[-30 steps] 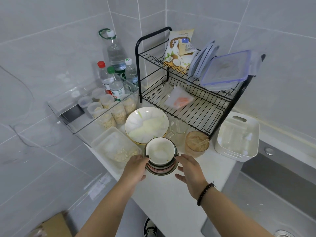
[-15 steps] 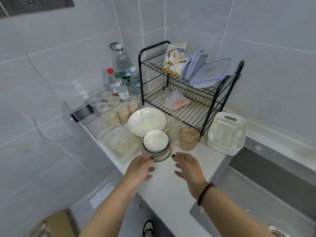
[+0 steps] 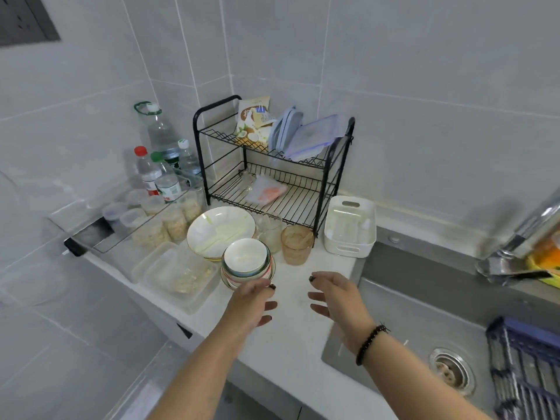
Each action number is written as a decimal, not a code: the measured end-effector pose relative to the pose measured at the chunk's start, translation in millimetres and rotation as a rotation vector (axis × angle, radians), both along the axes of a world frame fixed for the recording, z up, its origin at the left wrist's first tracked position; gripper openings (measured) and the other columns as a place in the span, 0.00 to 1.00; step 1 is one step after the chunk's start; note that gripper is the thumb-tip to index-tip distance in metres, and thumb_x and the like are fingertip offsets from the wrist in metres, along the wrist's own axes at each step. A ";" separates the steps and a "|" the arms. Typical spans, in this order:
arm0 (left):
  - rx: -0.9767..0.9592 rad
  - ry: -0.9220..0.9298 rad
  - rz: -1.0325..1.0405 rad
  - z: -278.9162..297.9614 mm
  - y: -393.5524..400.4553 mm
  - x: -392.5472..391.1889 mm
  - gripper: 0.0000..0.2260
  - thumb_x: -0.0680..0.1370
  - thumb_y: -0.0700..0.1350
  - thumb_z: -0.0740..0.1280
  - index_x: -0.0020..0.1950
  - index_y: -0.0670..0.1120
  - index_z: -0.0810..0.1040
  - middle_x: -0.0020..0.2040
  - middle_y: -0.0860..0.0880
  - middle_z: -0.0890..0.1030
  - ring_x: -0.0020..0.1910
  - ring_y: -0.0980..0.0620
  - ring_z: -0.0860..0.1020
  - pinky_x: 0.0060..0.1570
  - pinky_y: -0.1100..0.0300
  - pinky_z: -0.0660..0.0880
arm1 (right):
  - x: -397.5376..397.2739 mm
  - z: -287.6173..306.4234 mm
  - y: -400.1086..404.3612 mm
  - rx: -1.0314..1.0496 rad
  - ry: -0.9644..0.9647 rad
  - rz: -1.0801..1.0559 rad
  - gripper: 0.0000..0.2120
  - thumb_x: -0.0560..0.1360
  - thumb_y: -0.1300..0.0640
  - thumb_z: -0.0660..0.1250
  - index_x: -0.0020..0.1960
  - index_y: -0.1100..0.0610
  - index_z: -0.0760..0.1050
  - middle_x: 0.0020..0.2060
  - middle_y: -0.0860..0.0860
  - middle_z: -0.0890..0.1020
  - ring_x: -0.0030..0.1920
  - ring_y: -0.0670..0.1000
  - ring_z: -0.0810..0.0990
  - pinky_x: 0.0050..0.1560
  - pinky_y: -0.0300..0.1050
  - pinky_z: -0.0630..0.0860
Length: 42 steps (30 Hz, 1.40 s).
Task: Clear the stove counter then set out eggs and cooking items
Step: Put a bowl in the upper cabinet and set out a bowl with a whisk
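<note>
Clearing step: stack of small striped ceramic bowls (image 3: 247, 263) set on white counter (image 3: 291, 338); both hands, left (image 3: 253, 301) and right (image 3: 335, 300), open, empty. Next: fetch eggs, probably.

Single head view, looking forward-down over counter (image 3: 291, 338) corner, near, wide-angle.

Pale grey tiled walls (image 3: 424, 71) meet in a corner at the far side. A dark socket panel (image 3: 25, 21) sits high on the left wall. A white counter (image 3: 291, 338) runs along the left wall into the corner. To its right a steel sink (image 3: 424, 322) is sunk in, with a round drain (image 3: 451, 369) near and a chrome tap (image 3: 527, 234) at the far right. Grey floor tiles (image 3: 75, 359) show at the near left. The light is soft and even.
</note>
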<state>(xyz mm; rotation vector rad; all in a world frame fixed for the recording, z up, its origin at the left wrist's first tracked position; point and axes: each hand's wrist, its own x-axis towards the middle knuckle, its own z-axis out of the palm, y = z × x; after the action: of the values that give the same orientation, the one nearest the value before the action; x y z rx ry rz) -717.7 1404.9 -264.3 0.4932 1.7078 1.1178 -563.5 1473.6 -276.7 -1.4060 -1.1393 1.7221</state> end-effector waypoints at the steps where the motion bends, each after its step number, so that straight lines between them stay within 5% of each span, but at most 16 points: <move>1: 0.000 0.003 -0.043 2.6 0.5 -0.8 0.10 0.79 0.43 0.64 0.60 0.48 0.76 0.56 0.50 0.80 0.51 0.51 0.82 0.52 0.52 0.79 | 1.4 2.0 -5.2 0.006 0.005 -0.043 0.07 0.77 0.59 0.66 0.54 0.56 0.78 0.52 0.52 0.81 0.53 0.54 0.81 0.50 0.47 0.80; 12: 0.007 0.029 -0.470 5.2 -36.9 -10.1 0.07 0.79 0.42 0.64 0.55 0.50 0.77 0.56 0.50 0.80 0.52 0.52 0.82 0.47 0.56 0.79 | 7.2 1.7 -115.9 -0.041 0.126 -0.477 0.06 0.77 0.60 0.66 0.53 0.58 0.78 0.50 0.55 0.81 0.45 0.53 0.81 0.44 0.45 0.80; 16: -0.003 0.021 -0.653 4.6 -54.0 15.3 0.09 0.80 0.42 0.63 0.58 0.48 0.77 0.57 0.50 0.80 0.52 0.51 0.82 0.51 0.55 0.79 | 27.0 0.4 -164.4 -0.038 0.164 -0.647 0.06 0.76 0.60 0.67 0.53 0.57 0.79 0.49 0.53 0.82 0.49 0.56 0.82 0.44 0.46 0.79; 24: 0.030 0.013 -1.013 17.1 -94.4 103.9 0.08 0.80 0.44 0.63 0.57 0.51 0.77 0.57 0.51 0.80 0.52 0.54 0.82 0.56 0.53 0.78 | 94.5 17.0 -258.4 0.025 0.152 -1.003 0.08 0.76 0.61 0.67 0.55 0.59 0.79 0.49 0.54 0.81 0.50 0.55 0.82 0.47 0.47 0.79; 32: 0.070 -0.001 -1.268 28.1 -149.0 202.3 0.07 0.79 0.44 0.64 0.56 0.52 0.77 0.58 0.50 0.81 0.51 0.53 0.82 0.46 0.59 0.77 | 176.6 26.4 -351.7 0.081 0.127 -1.299 0.07 0.77 0.60 0.66 0.54 0.58 0.79 0.50 0.54 0.82 0.53 0.56 0.83 0.48 0.48 0.81; 42: 0.012 -0.042 -1.494 41.4 -291.1 365.0 0.07 0.80 0.41 0.64 0.57 0.47 0.76 0.58 0.46 0.81 0.50 0.50 0.80 0.49 0.57 0.77 | 299.2 34.7 -514.9 0.098 0.055 -1.582 0.06 0.77 0.61 0.66 0.52 0.57 0.79 0.49 0.52 0.82 0.51 0.55 0.83 0.50 0.49 0.80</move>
<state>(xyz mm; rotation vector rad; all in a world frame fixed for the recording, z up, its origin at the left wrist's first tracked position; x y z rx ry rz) -352.6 1113.8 -222.9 1.3919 0.8208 0.0189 -264.4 958.7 -242.0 -1.4412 0.1215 0.5047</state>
